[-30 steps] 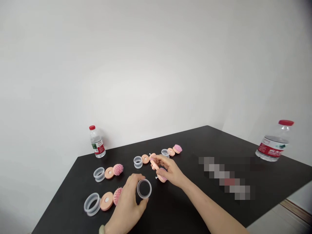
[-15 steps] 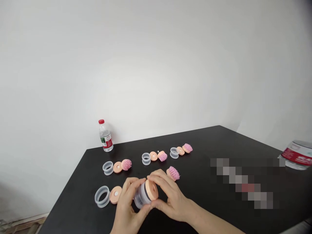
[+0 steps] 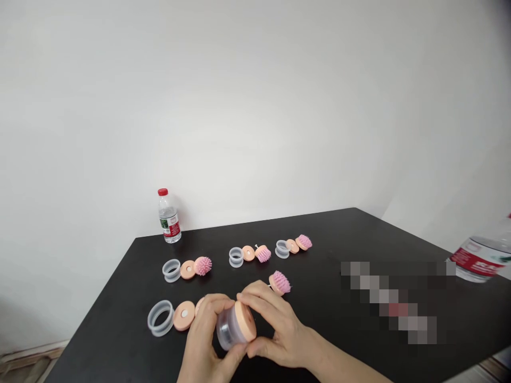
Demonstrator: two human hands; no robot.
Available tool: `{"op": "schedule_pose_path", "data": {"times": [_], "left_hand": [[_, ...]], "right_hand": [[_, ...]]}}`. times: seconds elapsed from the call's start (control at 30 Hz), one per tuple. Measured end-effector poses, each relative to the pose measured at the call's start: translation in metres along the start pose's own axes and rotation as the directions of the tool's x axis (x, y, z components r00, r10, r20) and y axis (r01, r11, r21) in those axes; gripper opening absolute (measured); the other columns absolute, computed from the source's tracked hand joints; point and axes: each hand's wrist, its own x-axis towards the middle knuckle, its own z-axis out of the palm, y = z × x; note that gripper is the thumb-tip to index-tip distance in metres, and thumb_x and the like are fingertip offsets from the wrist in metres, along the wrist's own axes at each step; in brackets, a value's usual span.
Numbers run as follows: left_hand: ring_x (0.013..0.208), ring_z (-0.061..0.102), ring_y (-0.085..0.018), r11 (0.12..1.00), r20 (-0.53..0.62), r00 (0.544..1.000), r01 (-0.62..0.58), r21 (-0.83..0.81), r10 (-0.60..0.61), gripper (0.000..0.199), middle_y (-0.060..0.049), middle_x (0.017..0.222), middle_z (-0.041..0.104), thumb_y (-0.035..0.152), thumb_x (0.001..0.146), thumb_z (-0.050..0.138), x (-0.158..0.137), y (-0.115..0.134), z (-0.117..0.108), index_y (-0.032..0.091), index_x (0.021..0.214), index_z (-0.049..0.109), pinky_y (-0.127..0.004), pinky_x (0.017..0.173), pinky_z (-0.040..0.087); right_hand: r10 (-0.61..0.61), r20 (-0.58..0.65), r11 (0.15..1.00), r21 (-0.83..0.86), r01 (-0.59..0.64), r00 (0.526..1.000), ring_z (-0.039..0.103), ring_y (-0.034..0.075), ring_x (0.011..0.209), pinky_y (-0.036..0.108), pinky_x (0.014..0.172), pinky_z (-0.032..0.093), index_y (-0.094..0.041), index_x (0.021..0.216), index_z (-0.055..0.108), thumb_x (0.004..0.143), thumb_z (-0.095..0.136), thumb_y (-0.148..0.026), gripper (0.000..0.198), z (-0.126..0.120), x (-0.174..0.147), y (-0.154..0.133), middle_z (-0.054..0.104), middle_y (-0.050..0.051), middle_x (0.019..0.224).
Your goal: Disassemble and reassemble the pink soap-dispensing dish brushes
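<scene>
Between my two hands is a small clear plastic jar [image 3: 228,329], tilted so its top faces right. My left hand [image 3: 207,332] is closed round the clear body. The fingers and thumb of my right hand [image 3: 277,324] grip the rim of the peach round lid [image 3: 245,321], which sits against the jar's mouth. Just behind my right hand lies a pink-bristled brush head [image 3: 280,282]. To the left of my left hand are a clear ring [image 3: 161,318] and a peach disc with a white centre [image 3: 184,315]; a peach piece beside them is partly hidden by that hand.
Farther back on the black table [image 3: 319,298] lie rows of clear rings, peach discs and pink brush heads [image 3: 203,266]. A red-capped water bottle [image 3: 170,223] stands at the back left by the wall. Another bottle [image 3: 477,259] is at the right edge, near a pixelated strip.
The dark gap between lid and jar has closed, and the lid now meets the body. The whole view has shifted slightly. Both hands keep their grip.
</scene>
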Motion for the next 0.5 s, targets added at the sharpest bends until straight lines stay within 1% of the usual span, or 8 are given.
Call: {"op": "schedule_pose_path", "data": {"times": [0.13, 0.27, 0.4, 0.5], "left_hand": [[0.09, 0.065, -0.025, 0.99, 0.057, 0.998, 0.048, -0.129, -0.041, 0.04, -0.008, 0.102, 0.066, 0.05, 0.082, 0.071, 0.0, 0.003, -0.002, 0.025, 0.112, 0.059, -0.034, 0.072, 0.055], [0.092, 0.065, -0.025, 0.966, 0.13, 0.989, 0.101, -0.238, -0.072, 0.042, -0.008, 0.105, 0.067, 0.049, 0.082, 0.072, 0.004, 0.008, -0.006, 0.027, 0.116, 0.062, -0.034, 0.074, 0.054], [0.092, 0.065, -0.024, 0.919, 0.177, 0.977, 0.179, -0.353, -0.122, 0.039, -0.005, 0.102, 0.069, 0.047, 0.081, 0.074, 0.008, 0.015, -0.008, 0.028, 0.114, 0.066, -0.033, 0.079, 0.053], [0.091, 0.065, -0.024, 0.871, 0.188, 0.965, 0.249, -0.424, -0.184, 0.039, -0.005, 0.102, 0.069, 0.048, 0.079, 0.075, 0.008, 0.017, -0.007, 0.028, 0.112, 0.068, -0.032, 0.079, 0.053]], "right_hand": [[0.005, 0.01, 1.0, 0.013, -0.005, 1.0, 0.061, 0.025, 0.093, 0.041, 0.078, 0.057, -0.02, 0.141, 0.048, 0.096, 0.053, -0.058, 0.059, -0.005, 0.002, -0.001, 0.063, 0.012, 0.105], [0.006, 0.009, 1.0, 0.027, -0.006, 1.0, 0.061, 0.024, 0.093, 0.04, 0.078, 0.058, -0.019, 0.139, 0.05, 0.095, 0.055, -0.055, 0.057, -0.008, 0.003, -0.002, 0.063, 0.012, 0.106], [-0.036, 0.003, 0.999, 0.015, 0.036, 0.999, 0.061, 0.024, 0.095, 0.04, 0.078, 0.057, -0.019, 0.139, 0.051, 0.095, 0.056, -0.055, 0.057, -0.009, 0.004, -0.001, 0.061, 0.013, 0.107], [-0.058, -0.001, 0.998, -0.013, 0.058, 0.998, 0.06, 0.025, 0.096, 0.042, 0.08, 0.057, -0.018, 0.137, 0.053, 0.095, 0.057, -0.054, 0.055, -0.011, 0.006, 0.0, 0.061, 0.012, 0.106]]}}
